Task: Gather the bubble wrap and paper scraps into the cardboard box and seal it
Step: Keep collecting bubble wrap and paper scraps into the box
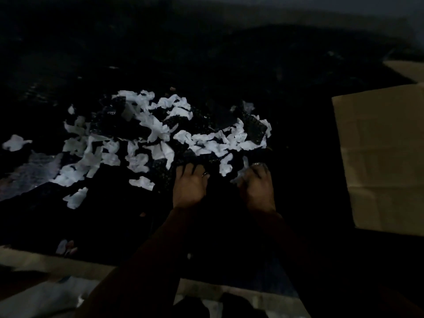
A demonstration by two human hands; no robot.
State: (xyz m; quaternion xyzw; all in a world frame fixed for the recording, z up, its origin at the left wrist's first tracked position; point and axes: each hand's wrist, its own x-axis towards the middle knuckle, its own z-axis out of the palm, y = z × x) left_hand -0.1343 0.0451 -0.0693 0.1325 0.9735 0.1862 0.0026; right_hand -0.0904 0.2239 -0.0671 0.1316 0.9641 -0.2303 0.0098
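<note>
The single head-worn camera looked forward and steeply down from above the person's arms, close over the dark surface (298,157). Both sleeves entered from the near edge, the paper scraps (146,138) lay mid-frame left, and a cardboard flap (385,157) ran off the right edge. No second view was given.

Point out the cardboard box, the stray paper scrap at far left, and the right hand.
cardboard box (385,157), head view, flat brown panel.
stray paper scrap (16,142), head view, its middle.
right hand (257,189), head view, back of hand.
</note>
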